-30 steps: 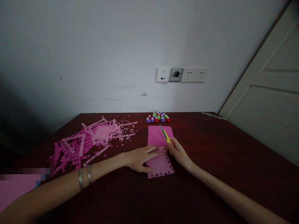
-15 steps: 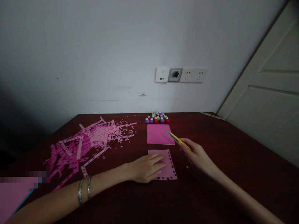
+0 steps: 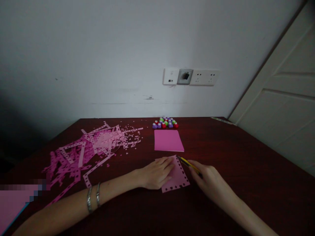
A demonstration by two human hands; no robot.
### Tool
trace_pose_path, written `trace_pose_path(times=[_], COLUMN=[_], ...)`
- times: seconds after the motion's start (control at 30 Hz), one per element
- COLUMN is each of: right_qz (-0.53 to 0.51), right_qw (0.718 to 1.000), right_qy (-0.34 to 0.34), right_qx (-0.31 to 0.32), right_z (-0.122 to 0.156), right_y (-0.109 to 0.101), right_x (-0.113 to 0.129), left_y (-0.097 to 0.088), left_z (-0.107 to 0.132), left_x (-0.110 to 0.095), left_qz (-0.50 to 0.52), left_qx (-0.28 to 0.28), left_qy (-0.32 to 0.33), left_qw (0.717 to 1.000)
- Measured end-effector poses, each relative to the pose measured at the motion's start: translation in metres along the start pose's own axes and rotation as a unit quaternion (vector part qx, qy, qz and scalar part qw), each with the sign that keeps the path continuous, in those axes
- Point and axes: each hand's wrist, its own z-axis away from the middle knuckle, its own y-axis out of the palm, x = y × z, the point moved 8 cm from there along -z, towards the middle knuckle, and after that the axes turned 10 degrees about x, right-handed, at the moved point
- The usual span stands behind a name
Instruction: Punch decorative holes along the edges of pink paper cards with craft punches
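Observation:
My left hand (image 3: 157, 172) lies flat, fingers spread, on a small pink paper card (image 3: 178, 178) with punched edges, which sits turned at an angle on the dark red table (image 3: 246, 170). My right hand (image 3: 209, 178) is closed round a yellow utility knife (image 3: 189, 164); its tip points to the card's far right corner. A stack of plain pink paper (image 3: 168, 140) lies just beyond the card.
A cluster of small coloured craft punches (image 3: 164, 123) stands at the table's back edge. Pink paper strips and punched scraps (image 3: 91, 147) are spread over the left side. More pink paper (image 3: 11, 206) lies at the near left. A white door (image 3: 283, 108) stands to the right.
The knife went from the plain stack out to the right, then back down to the card's corner. My left hand drew the card nearer and turned it.

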Motion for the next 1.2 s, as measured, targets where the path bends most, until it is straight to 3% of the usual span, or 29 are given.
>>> trace_pose_path(times=[0.4,0.53,0.7,1.03,1.2], right_qz=[-0.053,0.077,0.265,0.342,0.404], right_qw=[0.997,0.996,0.964,0.936,0.909], right_qy=[0.017,0.015,0.033,0.068,0.078], right_qx=[-0.045,-0.036,0.017,0.050,0.068], right_z=[-0.003,-0.001,0.000,-0.002,-0.001], right_y=[-0.001,0.002,0.013,0.017,0.024], right_x=[0.008,0.017,0.023,0.025,0.027], left_y=[-0.011,-0.010,-0.011,-0.016,-0.014], left_z=[-0.008,-0.008,-0.009,-0.011,-0.013], left_x=[-0.001,0.000,0.000,0.000,0.002], left_qz=[0.016,0.026,0.022,0.023,0.013], left_qx=[0.004,0.011,0.020,0.042,0.067], left_qy=[0.034,0.039,0.033,0.033,0.023], left_qw=[0.999,0.999,0.999,0.998,0.997])
